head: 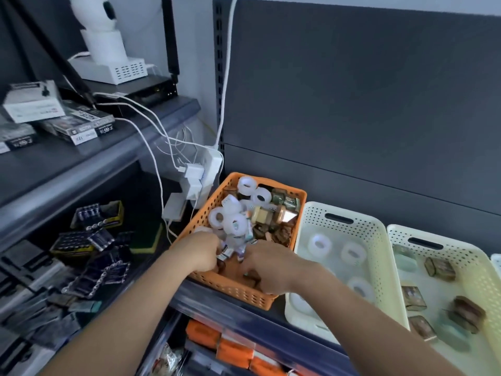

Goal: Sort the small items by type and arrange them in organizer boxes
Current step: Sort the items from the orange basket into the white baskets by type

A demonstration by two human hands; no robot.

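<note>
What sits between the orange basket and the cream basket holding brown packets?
In the head view, another cream basket holding white tape rolls sits there.

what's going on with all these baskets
A person is sorting. The left hand and right hand are both down in the orange basket, among its mixed pile of small items. Beside it, the first cream basket holds only white rolls, and the second cream basket holds mostly small boxes. Whether either hand grips anything is unclear.
</note>
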